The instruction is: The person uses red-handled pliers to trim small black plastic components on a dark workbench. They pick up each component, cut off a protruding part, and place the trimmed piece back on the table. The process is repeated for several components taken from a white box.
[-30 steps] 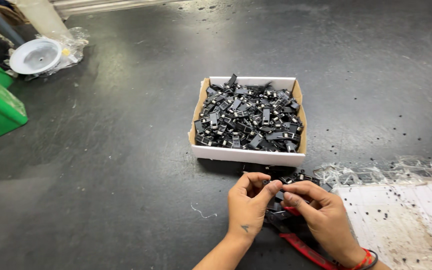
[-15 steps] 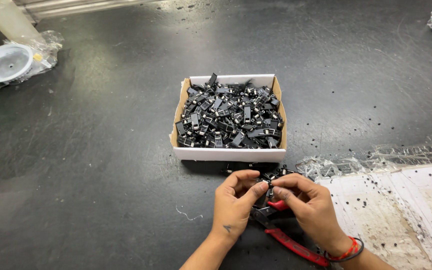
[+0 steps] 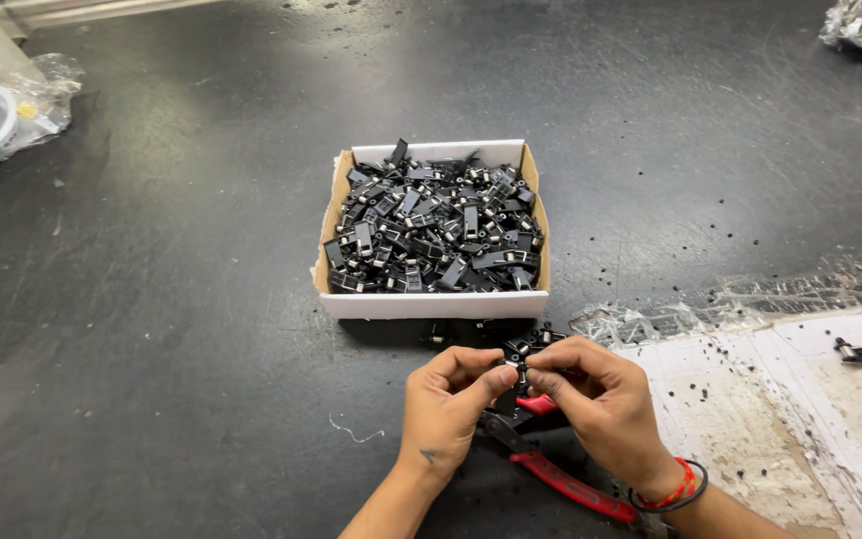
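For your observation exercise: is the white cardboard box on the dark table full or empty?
Full. The white cardboard box is heaped with small black plastic parts, which hide its bottom and rise to about its rim.

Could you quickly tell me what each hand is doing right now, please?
Left hand: closed, fingertips pinching a small black part.
Right hand: closed, pinching the same part from the other side.

1 white box (image 3: 431, 303) w/ too many black parts (image 3: 436, 235) to count, 1 red-handled pliers (image 3: 551, 469), 2 hands
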